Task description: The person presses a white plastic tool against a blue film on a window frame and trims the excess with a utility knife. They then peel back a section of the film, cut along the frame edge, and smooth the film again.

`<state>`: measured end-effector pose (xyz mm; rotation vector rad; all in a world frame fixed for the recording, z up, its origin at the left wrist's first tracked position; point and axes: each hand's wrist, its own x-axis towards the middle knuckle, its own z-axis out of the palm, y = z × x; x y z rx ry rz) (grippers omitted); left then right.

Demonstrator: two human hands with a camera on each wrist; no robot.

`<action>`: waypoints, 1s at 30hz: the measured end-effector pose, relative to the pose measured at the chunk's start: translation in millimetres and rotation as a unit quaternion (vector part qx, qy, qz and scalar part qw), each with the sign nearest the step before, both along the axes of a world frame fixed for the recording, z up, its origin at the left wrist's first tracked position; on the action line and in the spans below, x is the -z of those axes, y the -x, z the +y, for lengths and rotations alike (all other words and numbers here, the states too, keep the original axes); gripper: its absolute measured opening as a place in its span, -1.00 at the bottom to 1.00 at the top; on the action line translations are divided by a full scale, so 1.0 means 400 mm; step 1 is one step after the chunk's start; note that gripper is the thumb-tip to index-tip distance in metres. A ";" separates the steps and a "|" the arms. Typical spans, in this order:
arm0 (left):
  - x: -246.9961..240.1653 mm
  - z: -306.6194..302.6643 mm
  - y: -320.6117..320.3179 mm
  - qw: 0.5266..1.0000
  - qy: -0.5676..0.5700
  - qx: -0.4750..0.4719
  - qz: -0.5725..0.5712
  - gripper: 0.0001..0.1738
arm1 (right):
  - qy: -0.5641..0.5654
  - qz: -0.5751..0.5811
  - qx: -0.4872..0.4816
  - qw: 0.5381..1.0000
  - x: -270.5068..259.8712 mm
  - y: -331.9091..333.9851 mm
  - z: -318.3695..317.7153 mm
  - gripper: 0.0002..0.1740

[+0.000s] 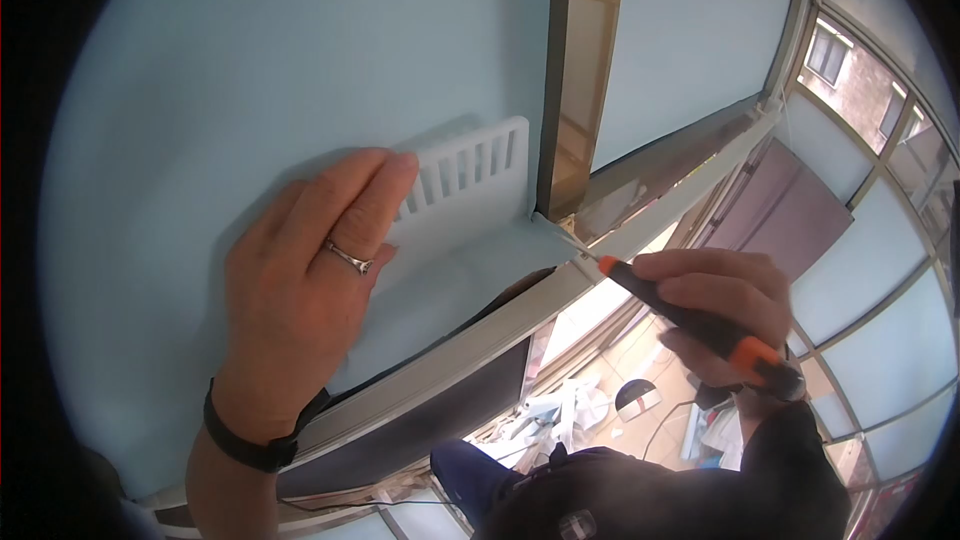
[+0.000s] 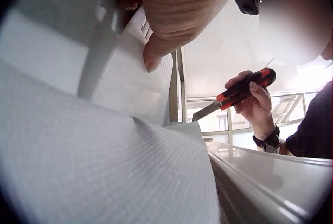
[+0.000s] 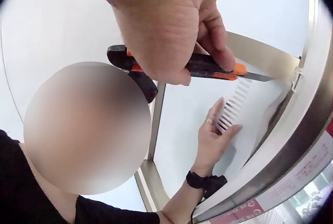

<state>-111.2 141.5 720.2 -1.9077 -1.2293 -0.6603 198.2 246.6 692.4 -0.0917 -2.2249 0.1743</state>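
My left hand (image 1: pixel 295 260), with a ring and a dark wristband, grips a white slotted scraper (image 1: pixel 465 205) between fingers and thumb. The scraper stands along the inner corner of the pale blue panel (image 1: pixel 300 60), its long edge where a pale sheet (image 1: pixel 440 275) folds out toward me. In my right hand (image 1: pixel 735 290) is a black and orange utility knife (image 1: pixel 690 320), its blade extended. The blade points at the sheet's corner beside the metal upright. In the left wrist view, the sheet (image 2: pixel 114 156) fills the foreground, with the knife (image 2: pixel 242 90) just beyond its far end.
A metal upright (image 1: pixel 562 90) borders the panel on the right. Below the sheet runs a pale frame rail (image 1: pixel 430 355). Far below, white scraps (image 1: pixel 570 405) and a round dark-and-white object (image 1: pixel 637 400) lie on the floor. Windowed walls (image 1: pixel 885 270) stand at right.
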 end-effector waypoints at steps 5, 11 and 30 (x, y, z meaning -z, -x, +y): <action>-0.005 -0.022 0.006 0.998 0.064 -0.023 -0.016 -0.28 | -0.015 0.013 -0.010 1.000 0.039 0.054 0.019 -0.61; -0.002 -0.021 0.009 0.997 0.068 -0.023 -0.015 -0.27 | -0.022 -0.017 -0.012 1.000 0.014 0.034 0.007 -0.58; 0.005 -0.016 0.014 0.998 0.054 -0.019 -0.020 -0.30 | -0.033 0.016 -0.040 0.999 0.052 0.107 0.068 -0.55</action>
